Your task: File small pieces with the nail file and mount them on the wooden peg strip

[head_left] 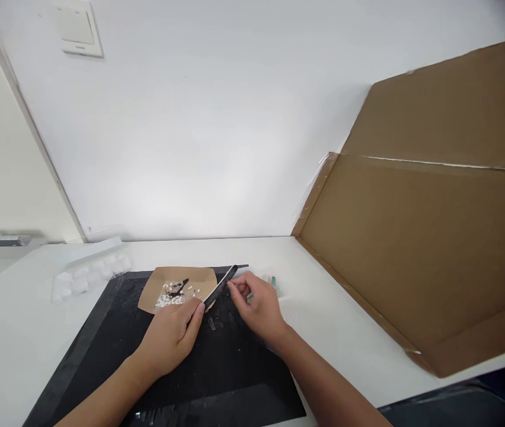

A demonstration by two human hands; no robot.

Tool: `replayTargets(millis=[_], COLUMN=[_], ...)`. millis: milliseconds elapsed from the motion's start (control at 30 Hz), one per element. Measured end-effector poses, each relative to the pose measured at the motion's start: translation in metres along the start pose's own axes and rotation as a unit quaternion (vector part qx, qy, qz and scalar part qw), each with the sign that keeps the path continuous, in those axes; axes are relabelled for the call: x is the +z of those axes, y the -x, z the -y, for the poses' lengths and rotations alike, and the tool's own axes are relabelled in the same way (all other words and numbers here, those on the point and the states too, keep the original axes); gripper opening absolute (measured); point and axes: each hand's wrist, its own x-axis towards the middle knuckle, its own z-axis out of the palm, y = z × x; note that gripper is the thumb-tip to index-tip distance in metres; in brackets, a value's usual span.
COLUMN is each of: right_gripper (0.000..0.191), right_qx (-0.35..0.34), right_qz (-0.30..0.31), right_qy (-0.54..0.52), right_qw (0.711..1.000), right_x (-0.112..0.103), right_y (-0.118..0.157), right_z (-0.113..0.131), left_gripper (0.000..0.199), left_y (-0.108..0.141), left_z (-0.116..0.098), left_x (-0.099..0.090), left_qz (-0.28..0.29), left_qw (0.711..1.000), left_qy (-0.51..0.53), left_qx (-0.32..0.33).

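My left hand (170,338) is closed on the lower end of a narrow black strip (222,287) with a pale edge, its thumb along the strip. The strip slants up to the right above a black mat (181,379). Close to the strip's right side, the fingers of my right hand (259,305) are pinched together; whatever they hold is too small or hidden to make out. Behind my left hand lies a tan paper sheet (149,290), bearing small white pieces (163,301) and black scraps (183,286).
Clear or white moulded packaging (88,276) lies at the left on the white table (8,338). Behind my right hand is crumpled clear plastic with green marks (274,281). A large brown cardboard sheet (412,237) leans at the right. A white wall (199,130) rises behind.
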Motion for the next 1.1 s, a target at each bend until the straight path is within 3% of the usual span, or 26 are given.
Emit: replayTargets(millis=[100,200,467,700,967,1100], right_gripper=[0.018,0.015,0.020,0.016,0.019,0.017], right_qx=[-0.074,-0.102,0.025,-0.092,-0.017,-0.052], right_qz=[0.070,0.080,-0.035,0.059,-0.029,0.025], right_qy=[0.022,0.039,0.003,0.055,0.053,0.069], right_qw=[0.995,0.991,0.999,0.993,0.998,0.996], right_x=[0.008,0.011,-0.005,0.006,-0.018,-0.011], right_y=[0.008,0.011,-0.003,0.010,-0.005,0.001], right_z=[0.008,0.012,-0.002,0.014,-0.006,0.003], left_gripper=[0.039,0.040,0.042,0.041,0.041,0.042], left_y=[-0.001,-0.001,0.000,0.000,0.001,0.001], left_z=[-0.001,-0.003,-0.006,-0.005,-0.005,-0.004], left_x=[-0.001,-0.002,-0.005,-0.004,-0.004,-0.004], left_qz=[-0.007,-0.010,-0.002,-0.005,0.002,0.012], left_qw=[1.000,1.000,1.000,1.000,1.000,1.000], left_qy=[0.002,0.007,0.001,-0.003,0.006,0.007], left_qx=[0.001,0.004,-0.004,0.007,0.000,0.005])
